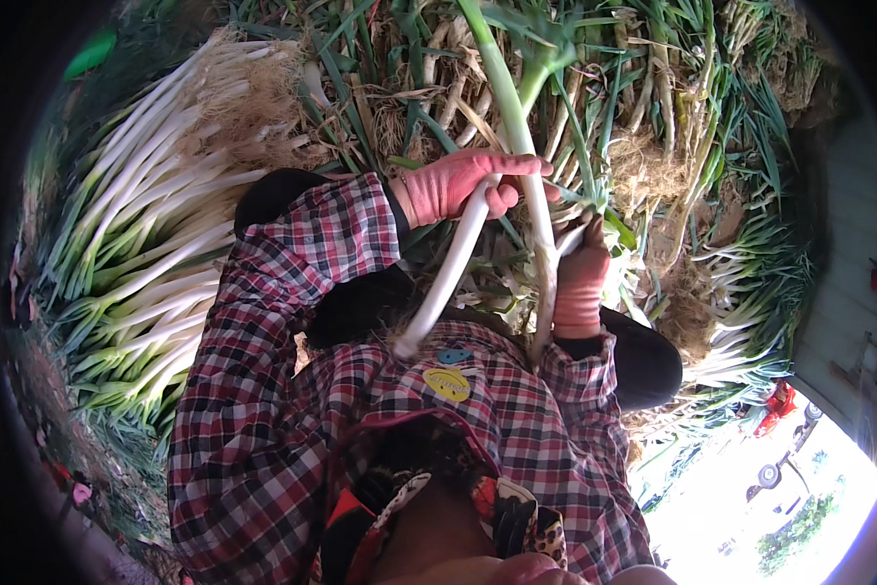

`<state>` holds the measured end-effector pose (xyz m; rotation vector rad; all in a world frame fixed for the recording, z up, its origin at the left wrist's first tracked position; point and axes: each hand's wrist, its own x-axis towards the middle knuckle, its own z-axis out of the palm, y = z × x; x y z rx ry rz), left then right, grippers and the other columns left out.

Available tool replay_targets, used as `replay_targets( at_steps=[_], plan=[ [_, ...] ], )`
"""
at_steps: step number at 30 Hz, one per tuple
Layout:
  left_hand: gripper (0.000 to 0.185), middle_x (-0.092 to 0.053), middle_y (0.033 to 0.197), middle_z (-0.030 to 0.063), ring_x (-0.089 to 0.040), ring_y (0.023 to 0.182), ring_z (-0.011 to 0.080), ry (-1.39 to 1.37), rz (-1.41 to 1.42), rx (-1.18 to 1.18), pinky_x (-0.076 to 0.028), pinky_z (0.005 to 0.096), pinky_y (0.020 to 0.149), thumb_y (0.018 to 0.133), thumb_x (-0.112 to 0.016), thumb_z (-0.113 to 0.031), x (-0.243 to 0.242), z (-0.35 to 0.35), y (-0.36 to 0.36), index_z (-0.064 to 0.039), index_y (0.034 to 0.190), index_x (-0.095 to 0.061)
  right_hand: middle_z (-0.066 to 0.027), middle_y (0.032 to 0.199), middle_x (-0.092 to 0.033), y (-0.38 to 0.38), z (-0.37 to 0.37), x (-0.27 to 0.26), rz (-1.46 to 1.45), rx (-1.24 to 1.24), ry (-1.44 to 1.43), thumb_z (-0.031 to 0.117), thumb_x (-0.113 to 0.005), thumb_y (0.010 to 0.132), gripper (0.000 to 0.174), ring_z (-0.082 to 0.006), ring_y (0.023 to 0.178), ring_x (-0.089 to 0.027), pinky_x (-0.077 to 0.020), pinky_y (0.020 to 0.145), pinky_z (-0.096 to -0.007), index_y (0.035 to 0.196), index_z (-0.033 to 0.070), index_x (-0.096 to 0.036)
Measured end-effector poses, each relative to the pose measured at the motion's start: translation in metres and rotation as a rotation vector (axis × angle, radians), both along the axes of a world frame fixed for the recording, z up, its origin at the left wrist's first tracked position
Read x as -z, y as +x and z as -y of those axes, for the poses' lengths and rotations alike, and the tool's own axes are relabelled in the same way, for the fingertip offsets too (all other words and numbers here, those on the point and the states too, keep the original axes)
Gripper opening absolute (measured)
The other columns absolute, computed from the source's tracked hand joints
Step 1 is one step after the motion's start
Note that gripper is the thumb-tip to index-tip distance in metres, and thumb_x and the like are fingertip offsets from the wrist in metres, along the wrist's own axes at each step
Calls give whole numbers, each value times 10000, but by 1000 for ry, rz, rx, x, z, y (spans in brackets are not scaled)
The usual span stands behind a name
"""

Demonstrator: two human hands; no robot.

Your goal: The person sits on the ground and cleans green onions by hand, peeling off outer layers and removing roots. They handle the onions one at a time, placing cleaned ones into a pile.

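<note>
My left hand, in a pink glove, is closed around two long green onions. One peeled white green onion slants down toward my shirt, its root end lowest. The other green onion passes under my fingers, its green top pointing away from me and its brownish lower end near my right cuff. My right hand, also gloved in pink, pinches a strip of pale outer leaf that comes off the side of this second onion. Exactly where the strip joins the stalk is hard to see.
A big pile of white-stemmed green onions lies on my left, roots toward the middle. Unpeeled onions with dry leaves cover the ground ahead. To my right are root clumps and another row of onions, near a grey panel.
</note>
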<state>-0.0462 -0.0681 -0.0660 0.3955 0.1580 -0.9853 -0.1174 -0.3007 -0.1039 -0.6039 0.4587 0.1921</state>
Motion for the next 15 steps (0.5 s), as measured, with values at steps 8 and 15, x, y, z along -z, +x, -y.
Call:
replay_targets(
  at_steps=[8, 15],
  plan=[
    [368, -575, 1203, 217, -478, 529, -21, -111, 278, -522, -508, 105, 480, 958, -649, -181, -24, -62, 48, 130, 1130, -552, -105, 951, -685, -37, 21, -23, 178, -393, -668, 244, -613, 926, 305, -187, 749, -650, -514, 728, -306, 1104, -4, -621],
    [327, -497, 685, -37, -330, 445, 1, -276, 274, -592, -272, 163, 374, 996, -576, -222, -48, -145, 78, 79, 1124, -576, -137, 888, -729, -85, 83, 4, 653, -1916, -2027, 308, -536, 910, 326, -275, 784, -706, -551, 738, -388, 1016, 70, -732]
  ],
)
